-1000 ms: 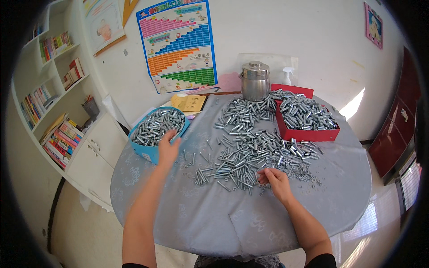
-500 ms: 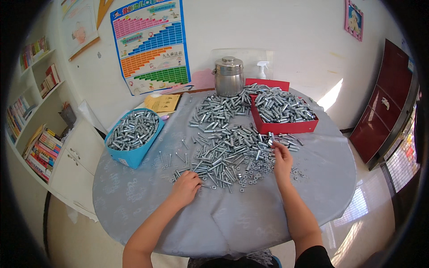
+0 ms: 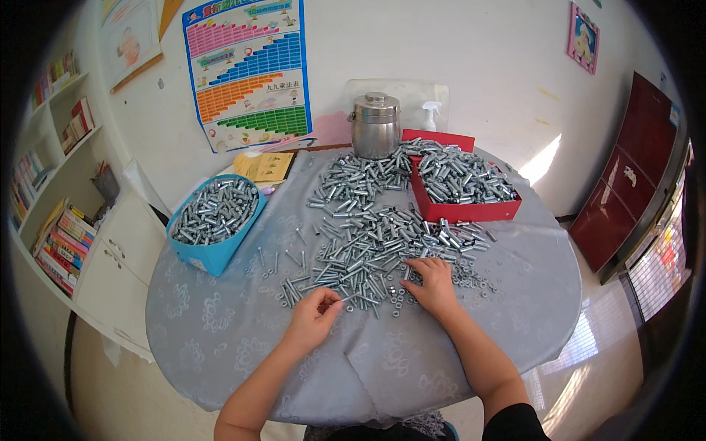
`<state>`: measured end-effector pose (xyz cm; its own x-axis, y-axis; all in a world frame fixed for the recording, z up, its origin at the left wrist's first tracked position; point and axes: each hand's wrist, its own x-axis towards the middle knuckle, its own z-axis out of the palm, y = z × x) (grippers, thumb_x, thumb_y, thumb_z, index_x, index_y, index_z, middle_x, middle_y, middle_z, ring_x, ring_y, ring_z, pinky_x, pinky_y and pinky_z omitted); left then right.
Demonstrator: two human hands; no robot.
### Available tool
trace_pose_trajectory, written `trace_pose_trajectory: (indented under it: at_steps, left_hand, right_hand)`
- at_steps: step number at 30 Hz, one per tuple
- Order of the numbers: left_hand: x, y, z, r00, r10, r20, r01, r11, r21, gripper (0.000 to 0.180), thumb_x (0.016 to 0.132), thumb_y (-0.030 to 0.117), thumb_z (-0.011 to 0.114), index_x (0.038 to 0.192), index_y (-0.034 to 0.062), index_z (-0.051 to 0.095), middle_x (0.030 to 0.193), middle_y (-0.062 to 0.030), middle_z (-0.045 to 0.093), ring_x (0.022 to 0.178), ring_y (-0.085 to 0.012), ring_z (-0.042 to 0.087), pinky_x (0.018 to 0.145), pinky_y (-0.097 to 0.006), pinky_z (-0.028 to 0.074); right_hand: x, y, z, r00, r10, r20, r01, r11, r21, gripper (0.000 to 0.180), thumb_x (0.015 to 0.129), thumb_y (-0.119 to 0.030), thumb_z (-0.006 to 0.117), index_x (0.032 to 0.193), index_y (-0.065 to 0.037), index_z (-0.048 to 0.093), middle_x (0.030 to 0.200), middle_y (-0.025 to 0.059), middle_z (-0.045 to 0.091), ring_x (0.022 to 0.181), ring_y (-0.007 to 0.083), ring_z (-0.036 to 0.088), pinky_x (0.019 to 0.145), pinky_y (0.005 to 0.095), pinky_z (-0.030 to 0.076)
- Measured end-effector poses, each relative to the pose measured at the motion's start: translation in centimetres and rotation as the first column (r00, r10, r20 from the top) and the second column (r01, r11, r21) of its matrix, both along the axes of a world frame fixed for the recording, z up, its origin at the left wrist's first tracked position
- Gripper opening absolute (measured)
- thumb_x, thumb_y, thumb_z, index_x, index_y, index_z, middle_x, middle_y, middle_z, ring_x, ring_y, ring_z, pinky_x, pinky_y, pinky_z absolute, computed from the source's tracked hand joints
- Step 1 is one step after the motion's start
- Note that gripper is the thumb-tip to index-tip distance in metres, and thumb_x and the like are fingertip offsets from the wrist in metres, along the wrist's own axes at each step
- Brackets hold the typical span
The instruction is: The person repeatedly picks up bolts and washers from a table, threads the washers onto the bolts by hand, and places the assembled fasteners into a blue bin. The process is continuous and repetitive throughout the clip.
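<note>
A large heap of metal bolts and sleeves [image 3: 360, 250] spreads over the middle of the table. My left hand [image 3: 315, 314] is at its near left edge, thumb and fingers pinched on a thin bolt [image 3: 348, 298] that points to the right. On the near right side of the heap, my right hand [image 3: 432, 285] reaches in with thumb and fingers apart, touching the pieces there; its fingertips partly cover them. Small hex nuts [image 3: 474, 280] lie scattered beside that hand, and a few loose bolts [image 3: 294, 257] lie left of the heap.
A blue tub [image 3: 213, 253] full of metal sleeves stands at the left, a red box [image 3: 471, 212] of sleeves at the far right. Behind the heap are a steel pot [image 3: 376, 132] and a spray bottle [image 3: 430, 116]. A yellow booklet [image 3: 262, 166] lies near the tub. Grey cloth [image 3: 309, 375] covers the table.
My right hand has moved left and nearer, from the heap's right side into the nuts. My left hand has shifted slightly right and nearer, lifting a bolt from the heap's edge.
</note>
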<state>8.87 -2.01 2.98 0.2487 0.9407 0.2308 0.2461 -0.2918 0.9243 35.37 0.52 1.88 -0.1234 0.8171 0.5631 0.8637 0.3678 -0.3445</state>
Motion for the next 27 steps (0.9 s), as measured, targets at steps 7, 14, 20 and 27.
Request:
trace_pose_trajectory:
  at_steps: [7, 14, 20, 27]
  left_hand:
    - [1.9, -0.3, -1.1, 0.932, -0.009, 0.362, 0.102, 0.966, -0.239, 0.007, 0.083, 0.007, 0.058, 0.086, 0.0021, 0.055, 0.074, 0.0003, 0.055, 0.061, -0.0046, 0.049, 0.053, -0.019, 0.042]
    - [1.1, -0.6, -2.1, 0.919, 0.084, 0.386, 0.038, 0.954, -0.298, 0.011, 0.084, 0.010, 0.058, 0.088, 0.0013, 0.054, 0.071, -0.0002, 0.052, 0.054, -0.0064, 0.047, 0.047, -0.021, 0.042]
    - [1.3, -0.9, -2.0, 0.929, 0.081, 0.361, 0.026, 0.959, -0.282, 0.012, 0.084, 0.013, 0.058, 0.086, 0.0021, 0.056, 0.066, 0.0021, 0.051, 0.050, -0.0033, 0.044, 0.042, -0.019, 0.036]
    - [1.4, -1.0, -3.0, 0.938, -0.004, 0.347, 0.125, 0.937, -0.326, 0.017, 0.086, 0.012, 0.054, 0.097, -0.0007, 0.057, 0.078, -0.0053, 0.061, 0.052, -0.0065, 0.050, 0.045, -0.020, 0.042]
  right_hand:
    - [-1.0, -0.5, 0.4, 0.919, 0.160, -0.361, -0.219, 0.967, -0.128, 0.048, 0.070, -0.001, 0.064, 0.115, -0.007, 0.051, 0.106, 0.0102, 0.056, 0.087, 0.0243, 0.058, 0.076, 0.0335, 0.047]
    - [-2.2, -1.1, 0.6, 0.824, 0.359, -0.438, -0.447, 0.887, -0.115, 0.028, 0.070, 0.003, 0.063, 0.097, -0.005, 0.059, 0.100, 0.0078, 0.059, 0.087, 0.0210, 0.059, 0.076, 0.0289, 0.048]
    - [-3.2, -1.7, 1.2, 0.821, 0.442, -0.362, -0.508, 0.854, -0.109, 0.018, 0.071, 0.001, 0.063, 0.088, -0.005, 0.061, 0.093, 0.0077, 0.061, 0.088, 0.0239, 0.059, 0.076, 0.0310, 0.048]
    - [-4.4, -2.5, 1.3, 0.777, 0.523, -0.349, -0.580, 0.812, -0.075, 0.020, 0.071, 0.000, 0.063, 0.091, -0.005, 0.061, 0.092, 0.0082, 0.061, 0.089, 0.0257, 0.059, 0.076, 0.0325, 0.048]
